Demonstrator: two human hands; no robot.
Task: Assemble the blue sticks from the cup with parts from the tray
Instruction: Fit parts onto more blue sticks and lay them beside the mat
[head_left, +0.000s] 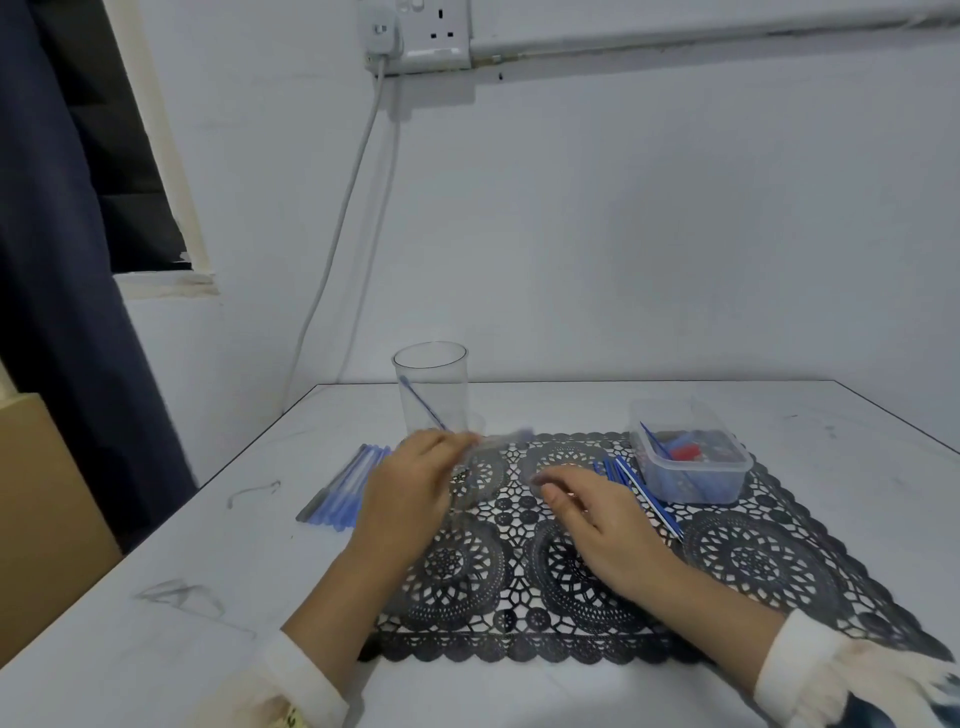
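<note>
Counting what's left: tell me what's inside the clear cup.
One blue stick leans inside the clear cup, top near the left wall. The left hand covers the cup's bottom, so anything lying there is hidden.

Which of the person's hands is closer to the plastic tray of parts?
Right. The right hand is just beside the tray, over the mat; the left hand is farther off, in front of the cup.
</note>
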